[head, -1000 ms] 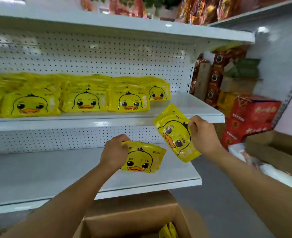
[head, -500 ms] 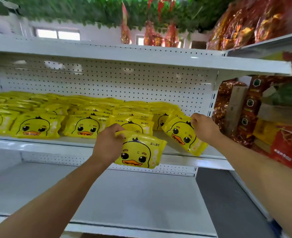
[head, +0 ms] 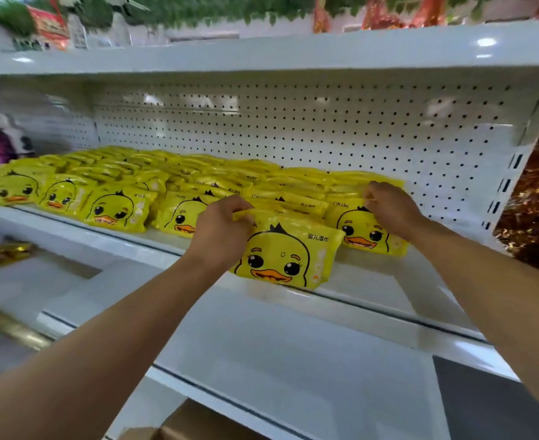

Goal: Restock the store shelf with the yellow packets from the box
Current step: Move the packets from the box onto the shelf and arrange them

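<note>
Packets fill the middle shelf (head: 366,300) in rows, and you have two more at its front edge. In the head view, your left hand (head: 222,231) pinches the top edge of one packet (head: 285,252). That packet stands on the front lip, in front of the row. Your right hand (head: 388,208) has its fingers (head: 369,193) curled on the top of another packet (head: 363,230) at the right end of the row, pressing it into place.

What could go wrong: the left packet sits very close to the lip. If you let go too soon, it may tip forward and fall to the lower shelf (head: 293,354). A hard push could also knock the row behind it crooked.

The packets are soft, shiny plastic pouches, puffy in the middle and flat at the sealed edges. Each has a duck face on it. They look slippery, so they may slide on the smooth white metal. The back wall (head: 325,128) is white with many small holes. A corner of the box (head: 179,431) shows at the bottom.
</note>
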